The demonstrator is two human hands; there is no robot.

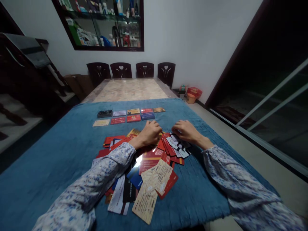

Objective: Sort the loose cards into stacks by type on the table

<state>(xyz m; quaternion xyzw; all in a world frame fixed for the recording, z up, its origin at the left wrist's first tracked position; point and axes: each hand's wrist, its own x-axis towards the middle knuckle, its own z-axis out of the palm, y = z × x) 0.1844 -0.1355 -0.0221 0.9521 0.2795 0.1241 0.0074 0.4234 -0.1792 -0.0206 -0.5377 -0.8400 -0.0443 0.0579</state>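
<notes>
A loose heap of plastic cards (pixel 151 162) in red, cream, black, blue and pale grey lies overlapping on the blue cloth (pixel 199 179) before me. Over the far side of this heap is my left hand (pixel 150 132), its fingers curled closed; whether a card is pinched in them is hidden. My right hand (pixel 185 131) bends its fingers down at the upper edge of a fan of pale cards (pixel 177 144), which rests beside red cards (pixel 167 144). What its fingertips grip, if anything, cannot be made out. Cream cards (pixel 145 203) lie nearest to me.
Beyond my hands, cards stand in two rows of small piles, among them a black pile (pixel 105 114), a blue one (pixel 147 115) and a red one (pixel 133 118). Past the cloth shows the marble tabletop (pixel 132 88), with dark chairs (pixel 121 70) behind. A red bag (pixel 194 92) sits on the floor.
</notes>
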